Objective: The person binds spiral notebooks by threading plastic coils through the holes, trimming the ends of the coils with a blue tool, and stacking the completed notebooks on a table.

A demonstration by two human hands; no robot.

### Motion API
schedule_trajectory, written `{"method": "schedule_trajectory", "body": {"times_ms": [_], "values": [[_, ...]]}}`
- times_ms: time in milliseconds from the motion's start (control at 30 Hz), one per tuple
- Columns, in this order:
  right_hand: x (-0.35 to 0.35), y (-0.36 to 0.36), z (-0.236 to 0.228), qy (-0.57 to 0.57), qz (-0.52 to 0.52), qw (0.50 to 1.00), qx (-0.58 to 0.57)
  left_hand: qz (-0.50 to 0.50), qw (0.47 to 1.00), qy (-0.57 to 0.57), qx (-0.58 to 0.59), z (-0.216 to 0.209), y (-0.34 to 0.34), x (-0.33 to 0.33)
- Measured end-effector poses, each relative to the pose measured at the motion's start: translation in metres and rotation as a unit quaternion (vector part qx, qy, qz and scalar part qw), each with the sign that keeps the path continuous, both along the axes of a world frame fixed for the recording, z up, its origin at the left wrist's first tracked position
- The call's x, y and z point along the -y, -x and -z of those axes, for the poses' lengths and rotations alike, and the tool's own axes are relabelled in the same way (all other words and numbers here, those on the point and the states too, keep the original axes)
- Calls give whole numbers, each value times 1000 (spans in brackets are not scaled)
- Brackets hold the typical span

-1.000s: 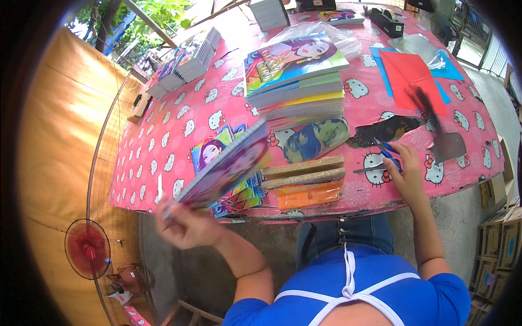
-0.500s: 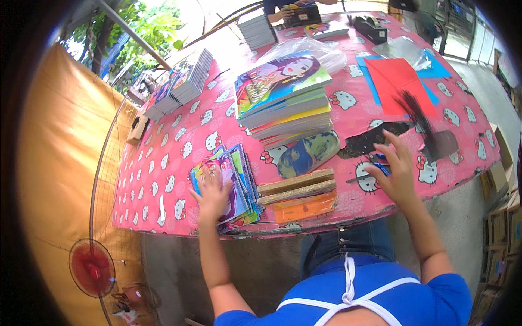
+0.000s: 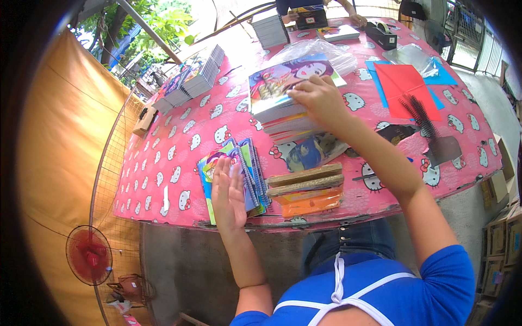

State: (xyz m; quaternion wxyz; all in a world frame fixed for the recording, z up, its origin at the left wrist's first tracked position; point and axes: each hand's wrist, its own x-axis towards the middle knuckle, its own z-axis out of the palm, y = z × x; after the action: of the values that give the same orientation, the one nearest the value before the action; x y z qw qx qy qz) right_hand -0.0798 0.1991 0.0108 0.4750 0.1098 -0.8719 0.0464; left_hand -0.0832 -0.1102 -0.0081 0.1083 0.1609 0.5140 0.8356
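Note:
My right hand point(image 3: 321, 100) reaches over the tall stack of unbound notebooks point(image 3: 283, 127), its fingers bent and closed on the top notebook point(image 3: 266, 84), which has a drawn face on its cover. Exactly where the fingertips grip is hard to see. My left hand point(image 3: 228, 195) is held flat and open, fingers together and pointing away from me. It hovers at or just over a small pile of colourful spiral-bound notebooks point(image 3: 247, 163) near the front edge. I cannot tell whether it touches them.
Wooden blocks with orange wrapping point(image 3: 304, 190) sit by the front edge. A bundle of black coils point(image 3: 421, 117) lies at right, near red sheets point(image 3: 408, 92). More notebook stacks point(image 3: 198, 79) stand farther back. Across the table point(image 3: 174, 146), another person's hand point(image 3: 357, 20) rests by a tape dispenser point(image 3: 380, 35).
My right hand has left the blue-handled tool and moved left and away from me onto the tall stack. My left hand has lifted from lying on the spiral notebooks and turned more upright.

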Motion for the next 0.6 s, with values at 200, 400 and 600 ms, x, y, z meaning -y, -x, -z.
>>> {"method": "schedule_trajectory", "body": {"times_ms": [200, 400, 600], "values": [[55, -121, 15, -44, -163, 982, 85, 30, 993, -59, 100, 1, 0, -43], [31, -172, 19, 453, -66, 887, 60, -42, 979, -14, -198, -29, -51, -41], [25, -167, 57, 447, -122, 877, 128, -90, 940, 123, -304, -46, -46, -47]]}}
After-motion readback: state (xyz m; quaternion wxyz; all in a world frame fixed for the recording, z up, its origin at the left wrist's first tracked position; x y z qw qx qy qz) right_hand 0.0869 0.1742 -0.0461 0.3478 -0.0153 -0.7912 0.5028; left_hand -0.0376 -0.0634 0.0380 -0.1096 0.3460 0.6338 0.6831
